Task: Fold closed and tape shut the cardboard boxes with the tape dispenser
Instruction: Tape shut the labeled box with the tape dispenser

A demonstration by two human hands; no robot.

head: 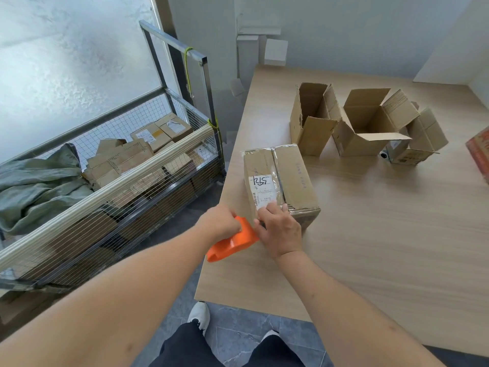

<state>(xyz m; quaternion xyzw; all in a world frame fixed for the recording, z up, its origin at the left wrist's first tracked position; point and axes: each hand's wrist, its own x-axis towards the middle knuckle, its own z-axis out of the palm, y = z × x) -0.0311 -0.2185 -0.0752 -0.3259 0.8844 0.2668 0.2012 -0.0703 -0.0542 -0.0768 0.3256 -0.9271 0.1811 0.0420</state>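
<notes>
at far left, a wire cart (111,181) holds closed boxes and a green sack (34,186). the left hand (221,221) grips the orange tape dispenser (232,241) at the desk (370,234) edge, against the near end of the taped box (280,181). the right hand (280,229) lies on that end, fingers fairly straight. farther right stand two open boxes (312,120) (367,123), flaps up.

Soft, even daylight comes from the frosted window (66,62) at 10 o'clock. Shadows on the wooden table (370,234) are faint. The picture is bright and mostly sharp, with wide-angle bending toward the edges and slight softness at 12 o'clock.
</notes>
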